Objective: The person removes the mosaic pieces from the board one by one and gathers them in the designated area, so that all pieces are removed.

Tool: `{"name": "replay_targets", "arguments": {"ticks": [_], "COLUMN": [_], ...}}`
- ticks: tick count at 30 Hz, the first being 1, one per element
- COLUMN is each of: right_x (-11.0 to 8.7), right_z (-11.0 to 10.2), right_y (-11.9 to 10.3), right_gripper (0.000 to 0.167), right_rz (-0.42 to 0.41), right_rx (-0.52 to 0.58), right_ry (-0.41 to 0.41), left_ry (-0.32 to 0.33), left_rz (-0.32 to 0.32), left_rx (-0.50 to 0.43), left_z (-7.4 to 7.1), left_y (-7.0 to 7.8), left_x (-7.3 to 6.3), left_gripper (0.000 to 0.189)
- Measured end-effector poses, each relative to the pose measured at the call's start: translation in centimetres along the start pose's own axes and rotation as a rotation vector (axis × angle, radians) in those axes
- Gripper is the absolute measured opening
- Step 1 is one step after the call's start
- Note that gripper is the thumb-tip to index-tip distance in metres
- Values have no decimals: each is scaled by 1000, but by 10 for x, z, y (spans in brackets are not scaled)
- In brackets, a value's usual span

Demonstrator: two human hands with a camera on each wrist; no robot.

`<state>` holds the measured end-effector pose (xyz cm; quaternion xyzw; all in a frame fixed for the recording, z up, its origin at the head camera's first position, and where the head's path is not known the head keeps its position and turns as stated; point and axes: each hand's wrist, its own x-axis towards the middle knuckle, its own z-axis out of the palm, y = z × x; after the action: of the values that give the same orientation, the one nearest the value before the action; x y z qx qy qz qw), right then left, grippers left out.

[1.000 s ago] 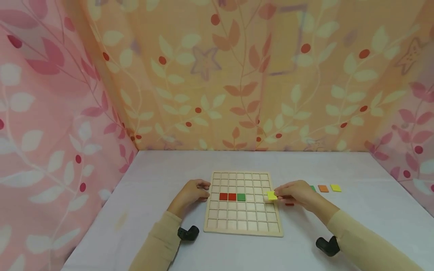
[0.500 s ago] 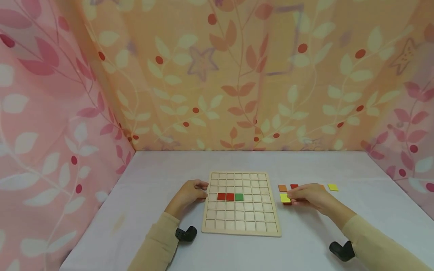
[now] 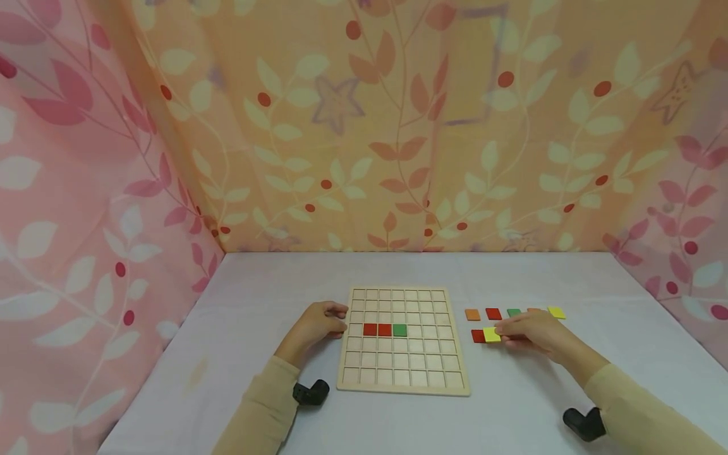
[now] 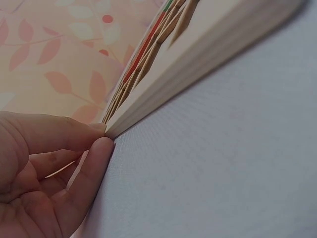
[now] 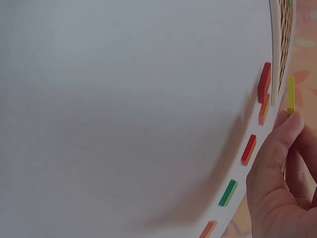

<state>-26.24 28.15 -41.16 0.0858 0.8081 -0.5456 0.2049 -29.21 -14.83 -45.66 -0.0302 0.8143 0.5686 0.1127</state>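
Observation:
A square wooden grid board [image 3: 403,388] lies on the table; two red tiles [image 3: 378,330] and a green tile [image 3: 400,330] sit side by side in one row of its cells. My left hand [image 3: 318,321] is at the board's left side, with thumb and fingertips against the edge, as the left wrist view also shows. Right of the board, my right hand [image 3: 531,332] pinches a yellow tile [image 3: 491,335] by its side. That tile shows raised over the table in the right wrist view. In the head view it overlaps the right part of a loose red tile [image 3: 477,336].
Behind the right hand runs a row of loose tiles: orange [image 3: 473,315], red [image 3: 493,314], green [image 3: 514,312], a partly hidden orange one [image 3: 534,310] and yellow [image 3: 557,313]. Black wrist mounts [image 3: 311,393] hang at both sleeves. Patterned curtains [image 3: 318,158] enclose the white table [image 3: 273,278].
My right hand has carried the yellow tile rightward, from over the board's right edge to beside the loose red tile. The left hand has stayed at the board's edge.

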Motion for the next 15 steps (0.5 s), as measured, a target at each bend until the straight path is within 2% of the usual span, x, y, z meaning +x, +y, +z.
{"name": "replay_targets", "arguments": {"ticks": [9,15], "right_x": [8,13], "right_z": [-17,-22], "right_y": [7,13], "right_gripper": [32,29], "right_rz": [69,101], "right_rx": [57,76], "right_ry": [20,40], "left_ry": [8,2], "left_rz": [-6,3], "left_rx": [-1,-20], "left_z": [1,0], "left_y": [0,-1], "left_x": [1,1], "left_gripper": [40,39]}}
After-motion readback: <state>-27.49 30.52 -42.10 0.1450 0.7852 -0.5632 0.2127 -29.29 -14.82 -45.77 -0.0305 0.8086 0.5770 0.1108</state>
